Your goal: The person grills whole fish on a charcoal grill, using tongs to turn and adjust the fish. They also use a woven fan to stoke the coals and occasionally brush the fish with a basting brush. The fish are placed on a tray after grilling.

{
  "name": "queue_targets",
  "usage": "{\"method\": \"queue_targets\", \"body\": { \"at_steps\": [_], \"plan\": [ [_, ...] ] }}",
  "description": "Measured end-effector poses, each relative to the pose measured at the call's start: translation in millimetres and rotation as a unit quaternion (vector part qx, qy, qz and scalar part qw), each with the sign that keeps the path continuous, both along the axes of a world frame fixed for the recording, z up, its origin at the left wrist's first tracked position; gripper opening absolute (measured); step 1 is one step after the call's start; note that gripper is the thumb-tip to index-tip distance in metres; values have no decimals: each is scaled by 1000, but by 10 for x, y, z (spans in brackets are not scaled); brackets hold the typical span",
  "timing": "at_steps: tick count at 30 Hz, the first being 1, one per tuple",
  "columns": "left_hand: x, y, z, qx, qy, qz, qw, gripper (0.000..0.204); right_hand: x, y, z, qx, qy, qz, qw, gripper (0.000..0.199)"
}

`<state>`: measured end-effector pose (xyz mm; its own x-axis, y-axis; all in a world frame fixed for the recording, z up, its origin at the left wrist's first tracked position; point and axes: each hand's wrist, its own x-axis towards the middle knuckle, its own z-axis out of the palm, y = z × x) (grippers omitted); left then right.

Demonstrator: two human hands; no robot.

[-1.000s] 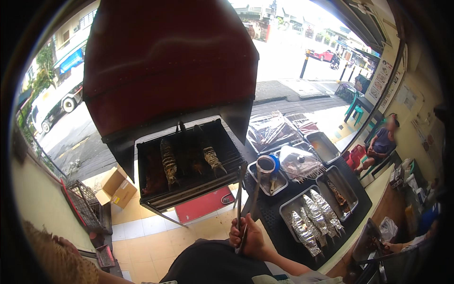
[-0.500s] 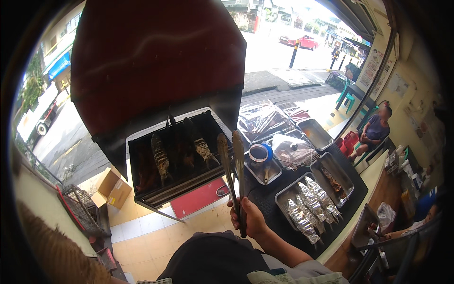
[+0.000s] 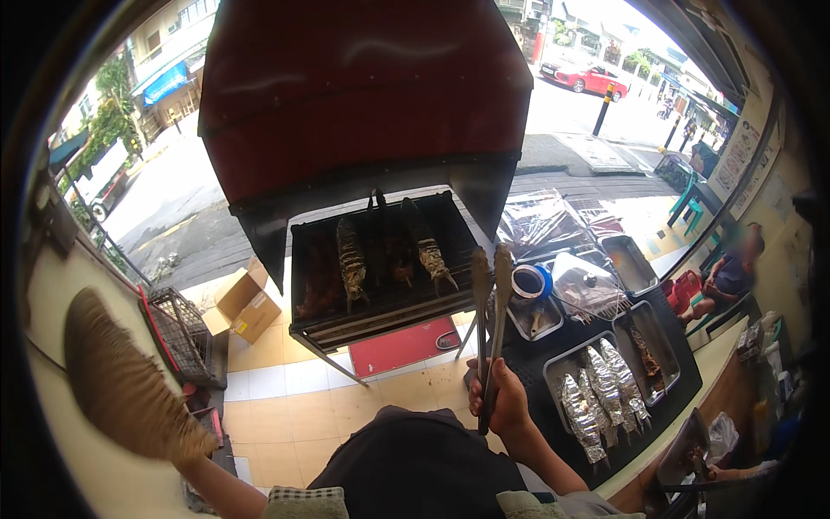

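My left hand is at the lower left, closed on a brown woven hand fan; the fan hides most of the fingers. My right hand grips metal tongs, which point upward beside the grill. The tongs' two arms stand slightly apart with nothing between their tips. Browned fish and another fish lie on the dark grill rack, with darker pieces around them. Over the grill rises a dark red hood.
On the black table at right are a tray of several foil-wrapped fish, a tray with grilled food, and a blue-rimmed container. A cardboard box and wire cage stand left. A person sits at far right.
The fan has come up into fuller view at the left, with my left forearm now showing. The whole scene has shifted rightward as my head turned left. My right hand still holds the tongs upright.
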<state>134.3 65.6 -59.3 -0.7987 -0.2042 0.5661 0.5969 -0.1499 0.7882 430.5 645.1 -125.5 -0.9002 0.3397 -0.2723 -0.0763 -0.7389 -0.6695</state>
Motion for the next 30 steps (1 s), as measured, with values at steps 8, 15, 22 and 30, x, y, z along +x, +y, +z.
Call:
{"method": "queue_targets", "body": {
  "at_steps": [8, 15, 22, 30],
  "plan": [
    [901, 413, 865, 285, -40, 100, 952, 38, 93, 18, -57, 20, -37, 11, 999, 55],
    [-113, 133, -58, -174, -233, 213, 933, 27, 16, -65, -75, 32, -33, 12, 999, 57],
    [826, -137, 518, 248, -8, 83, 965, 40, 69, -57, -59, 49, -35, 15, 998, 48],
    [-78, 88, -252, -301, -270, 249, 880, 42, -11, -82, -131, 52, 45, 43, 997, 42]
  ]
}}
